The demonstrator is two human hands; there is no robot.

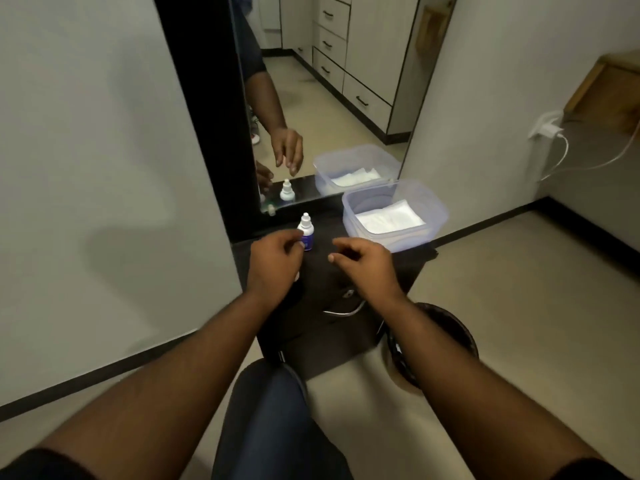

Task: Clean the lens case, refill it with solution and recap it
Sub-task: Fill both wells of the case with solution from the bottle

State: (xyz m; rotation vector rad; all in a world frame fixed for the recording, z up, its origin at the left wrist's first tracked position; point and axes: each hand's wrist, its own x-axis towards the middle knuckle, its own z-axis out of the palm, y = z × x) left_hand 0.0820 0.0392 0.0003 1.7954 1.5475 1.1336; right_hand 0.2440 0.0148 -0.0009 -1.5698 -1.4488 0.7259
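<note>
A small white solution bottle (306,232) with a blue label stands capped on the black cabinet top (349,233), in front of the mirror. My left hand (273,261) hovers just left of the bottle with its fingers curled, thumb and forefinger close to the label. A small white piece (296,276), possibly the lens case, peeks out under that palm; the rest is hidden. My right hand (363,261) hangs over the cabinet to the right of the bottle, fingers loosely bent and apart, with nothing in it.
A clear plastic tub (429,206) holding white tissues stands at the cabinet's back right. The mirror (311,98) leans behind it, with a small pale item (271,210) at its base. A dark bin (446,337) sits on the floor at right. My knee (266,410) is below.
</note>
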